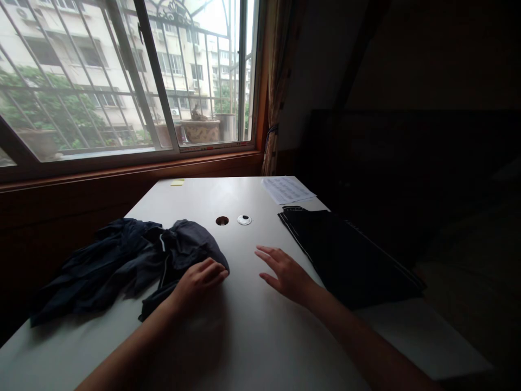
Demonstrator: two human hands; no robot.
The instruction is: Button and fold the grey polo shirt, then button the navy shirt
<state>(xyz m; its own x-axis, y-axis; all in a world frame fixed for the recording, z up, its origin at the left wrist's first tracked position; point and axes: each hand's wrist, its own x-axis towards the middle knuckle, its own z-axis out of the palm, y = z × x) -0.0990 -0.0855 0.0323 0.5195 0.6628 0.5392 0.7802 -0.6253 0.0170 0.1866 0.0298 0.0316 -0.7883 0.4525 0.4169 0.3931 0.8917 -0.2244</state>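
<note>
My left hand (201,276) is closed at the near right edge of a crumpled dark grey garment (193,241), its fingers curled onto the cloth. A thin white trim or cord shows on the garment, whose exact kind I cannot make out. Beside it on the left, dark navy clothing (109,258) lies in a loose heap. Over the white table (244,326), my right hand (285,274) is open, fingers spread and pointing left, with nothing in it. To its right lies a flat, folded black garment (350,255).
Printed sheets (288,190) lie at the far right of the table, and a yellow sticky note (177,182) at the far left. A round cable hole (222,221) has its white cover (245,220) beside it. A barred window (163,81) is behind, with a curtain (277,87).
</note>
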